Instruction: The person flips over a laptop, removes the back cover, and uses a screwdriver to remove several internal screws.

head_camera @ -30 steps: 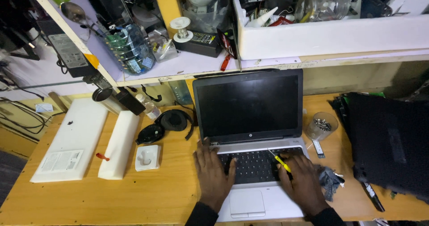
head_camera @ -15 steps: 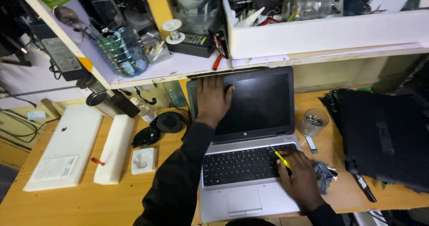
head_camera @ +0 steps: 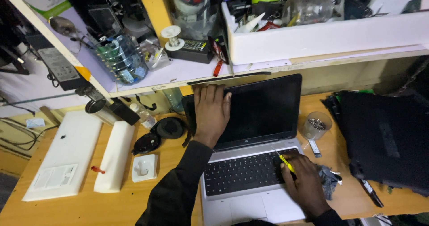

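What we cannot see

Our left hand (head_camera: 211,114) covers the laptop (head_camera: 259,141) screen's upper left corner; below our right hand (head_camera: 306,186), the laptop's front edge leaves frame.

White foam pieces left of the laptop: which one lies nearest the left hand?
The small square foam block, beside the long narrow bar. The wide flat slab lies farthest from the left hand, which rests on the laptop screen.

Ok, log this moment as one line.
left hand: flat on open silver laptop's black screen | right hand: holds thin yellow tool on keyboard | wooden desk
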